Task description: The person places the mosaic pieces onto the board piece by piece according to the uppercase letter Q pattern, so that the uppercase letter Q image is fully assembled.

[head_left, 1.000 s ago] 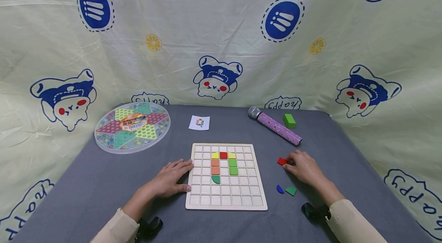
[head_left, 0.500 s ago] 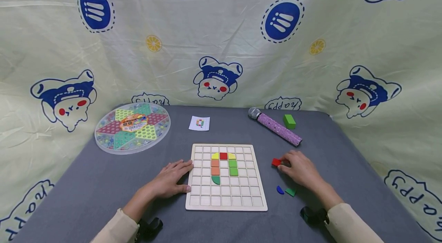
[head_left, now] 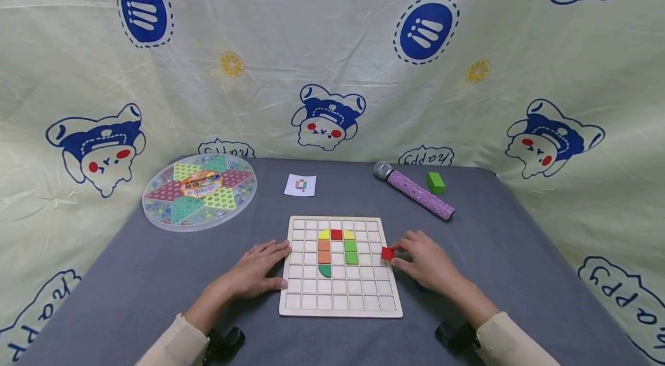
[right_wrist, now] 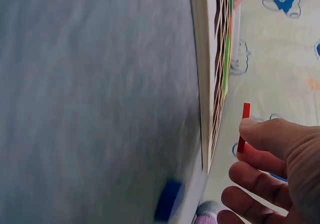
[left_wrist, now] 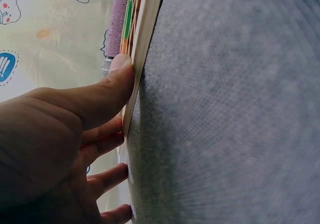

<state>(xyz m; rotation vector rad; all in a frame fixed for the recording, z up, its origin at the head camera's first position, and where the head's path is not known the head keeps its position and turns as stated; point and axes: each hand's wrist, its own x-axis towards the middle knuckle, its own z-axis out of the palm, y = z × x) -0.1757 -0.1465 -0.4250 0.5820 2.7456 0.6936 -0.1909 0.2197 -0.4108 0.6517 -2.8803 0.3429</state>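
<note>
A red square tile (head_left: 387, 253) is pinched between the thumb and a finger of my right hand (head_left: 427, 262), over the right edge of a wooden grid board (head_left: 340, 301). From the right wrist view, this thin red tile (right_wrist: 246, 111) appears held edge-on above the board. My left hand (head_left: 253, 271) rests against the board's left edge, thumb and fingertips touching it, fingers fairly straight. On the board lie a red tile (head_left: 336, 234), two yellow rounded tiles, orange tiles (head_left: 324, 251), light green tiles (head_left: 350, 252) and a dark green quarter-round tile (head_left: 324, 270).
Behind the board lies a small pattern card (head_left: 300, 185). A Chinese checkers set (head_left: 200, 193) sits at back left. A glittery purple microphone (head_left: 418, 193) and green block (head_left: 435, 183) lie at back right. A blue piece (right_wrist: 169, 200) is on the table near my right hand.
My right hand has carried the red tile leftward from the table to the board's right edge, now covering the loose blue and green pieces. My left hand stays put.
</note>
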